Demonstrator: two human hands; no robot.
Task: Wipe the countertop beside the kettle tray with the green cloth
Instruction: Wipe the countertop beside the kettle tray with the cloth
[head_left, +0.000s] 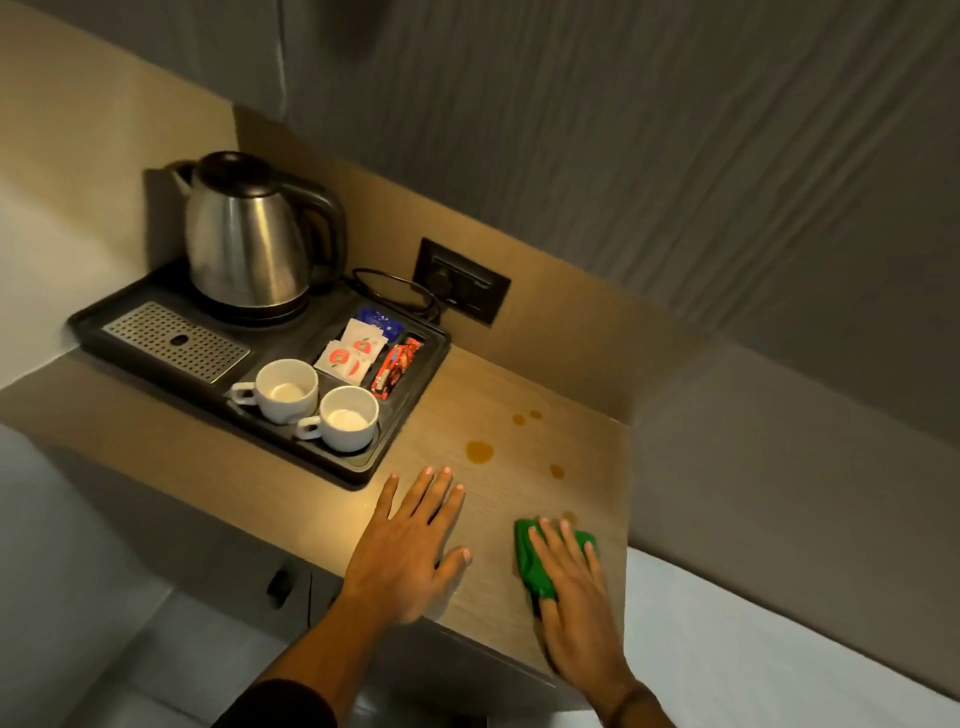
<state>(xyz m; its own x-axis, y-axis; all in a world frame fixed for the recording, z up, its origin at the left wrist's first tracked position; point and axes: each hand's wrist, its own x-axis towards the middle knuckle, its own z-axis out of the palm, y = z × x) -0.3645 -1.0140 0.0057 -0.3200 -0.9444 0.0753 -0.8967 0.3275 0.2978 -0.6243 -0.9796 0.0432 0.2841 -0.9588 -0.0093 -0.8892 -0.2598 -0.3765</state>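
The green cloth (531, 558) lies bunched on the wooden countertop (519, 384) near its front right corner. My right hand (574, 597) presses flat on top of it, fingers spread. My left hand (410, 540) rests flat and empty on the countertop, just in front of the black kettle tray (410, 395). Several amber drops (479, 451) dot the wood between the tray and the right edge, beyond both hands. A steel kettle (244, 239) stands at the back of the tray.
Two white cups (311, 405) and sachets (358, 348) sit in the tray, with a metal drip grate (176, 340). A wall socket (462, 280) with the kettle cord is behind. A white bed (779, 649) borders the counter's right edge. Cabinet fronts (291, 582) are below.
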